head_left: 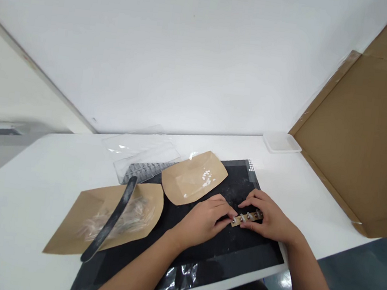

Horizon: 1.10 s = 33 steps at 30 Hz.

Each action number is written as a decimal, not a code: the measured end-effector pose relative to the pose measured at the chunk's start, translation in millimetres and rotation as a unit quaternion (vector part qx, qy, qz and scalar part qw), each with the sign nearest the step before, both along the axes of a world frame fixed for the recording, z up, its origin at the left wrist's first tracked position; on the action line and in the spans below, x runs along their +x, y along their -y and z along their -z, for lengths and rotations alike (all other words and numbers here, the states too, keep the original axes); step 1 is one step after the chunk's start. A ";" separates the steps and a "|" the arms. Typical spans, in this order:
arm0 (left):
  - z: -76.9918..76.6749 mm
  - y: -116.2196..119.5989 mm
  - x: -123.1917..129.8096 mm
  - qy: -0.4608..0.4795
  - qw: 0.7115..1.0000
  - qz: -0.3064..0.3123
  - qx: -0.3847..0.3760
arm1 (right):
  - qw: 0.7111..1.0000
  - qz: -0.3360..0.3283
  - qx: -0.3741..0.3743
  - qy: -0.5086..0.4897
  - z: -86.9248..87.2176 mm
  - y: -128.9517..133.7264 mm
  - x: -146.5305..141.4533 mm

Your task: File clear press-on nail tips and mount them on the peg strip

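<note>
A narrow tan strip (pixel 245 218) carries a row of small round metal pegs with pale, clear pieces on them, perhaps nail tips. My right hand (pixel 269 217) grips its right end between thumb and fingers. At the left end, the thumb and index finger of my left hand (pixel 207 217) pinch together against the endmost peg; what lies between them is too small to tell. Both hands are over a black mat (pixel 198 252). Just beyond my left hand, a brown paper tray (pixel 179 176) holds small white bits (pixel 207 178).
A second paper tray (pixel 64 233) holds clear plastic pieces (pixel 129 217), with a dark curved nail file (pixel 109 221) lying across it. Clear plastic sheets or cases (pixel 143 158) lie behind. A shallow white container (pixel 282 143) stands by cardboard (pixel 361 145) at right.
</note>
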<state>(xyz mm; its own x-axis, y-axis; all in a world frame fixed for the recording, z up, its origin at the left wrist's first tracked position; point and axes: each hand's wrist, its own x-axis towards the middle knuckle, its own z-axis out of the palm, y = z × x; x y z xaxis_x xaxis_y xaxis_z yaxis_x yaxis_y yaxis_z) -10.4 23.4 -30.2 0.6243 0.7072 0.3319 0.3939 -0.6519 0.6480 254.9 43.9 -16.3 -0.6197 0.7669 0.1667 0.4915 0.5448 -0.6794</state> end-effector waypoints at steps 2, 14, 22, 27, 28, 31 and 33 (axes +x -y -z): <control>0.5 -0.1 0.3 0.000 1.000 -0.001 0.000 | 1.000 -0.001 0.000 -0.002 -0.6 -0.1 -0.3; -9.9 2.5 -2.0 -0.026 0.999 -0.008 -0.018 | 1.000 -0.006 0.005 -0.013 -0.1 -1.2 -1.2; -5.9 3.2 0.2 -0.059 0.996 -0.051 -0.040 | 0.999 0.007 0.032 -0.011 0.8 2.7 5.1; -4.7 4.0 1.5 -0.082 0.995 -0.057 -0.024 | 0.989 0.099 0.098 0.056 9.0 19.2 22.8; -4.0 4.2 1.9 -0.082 0.995 -0.059 -0.022 | 0.988 0.106 0.096 0.054 11.9 22.3 25.8; -2.5 4.3 2.6 -0.077 0.995 -0.064 -0.013 | 0.990 0.112 0.083 0.036 20.1 27.7 31.6; -2.4 4.0 2.5 -0.071 0.995 -0.063 -0.007 | 0.990 0.116 0.077 0.025 23.8 28.4 33.1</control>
